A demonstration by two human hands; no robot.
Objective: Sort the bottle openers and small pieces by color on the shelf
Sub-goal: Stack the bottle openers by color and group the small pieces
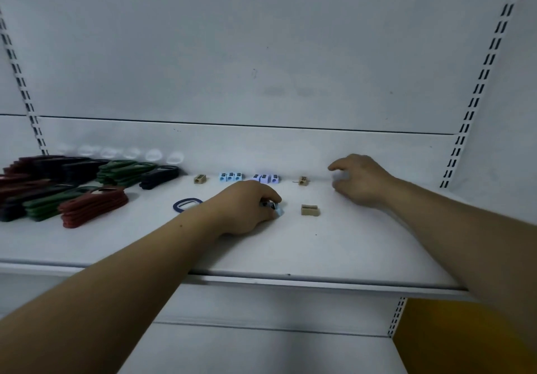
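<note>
Bottle opener stacks crowd the left end of the shelf (348, 251), in dark red, green and black. I count about eight piles in two rows, but they overlap too much to count single openers. The nearest is a red stack (93, 208); behind it lie a green stack (125, 170) and a black stack (159, 177). Six clear round domes (132, 152) stand in a line along the back wall above them.

One dark blue oval opener (186, 203) lies flat by itself, partly hidden by the left wrist.

The small pieces sit in a row near the back wall: one tan piece (200, 179), then three light blue pieces (230, 176) touching side by side, then three lilac pieces (266, 178) likewise, then a second tan piece (303, 181). A third tan piece (310, 210) lies nearer the front edge.

The left hand (247, 208) rests on the shelf just left of that third tan piece, its fingers curled tight round a pale blue piece (279, 212), of which only a corner shows.

The right hand (360, 180) is at the back wall, right of the row, with its fingers bent. Something pale and blurred shows under the fingertips; I cannot tell whether the hand holds it.

A yellow panel (465, 344) shows below the shelf at the right.
</note>
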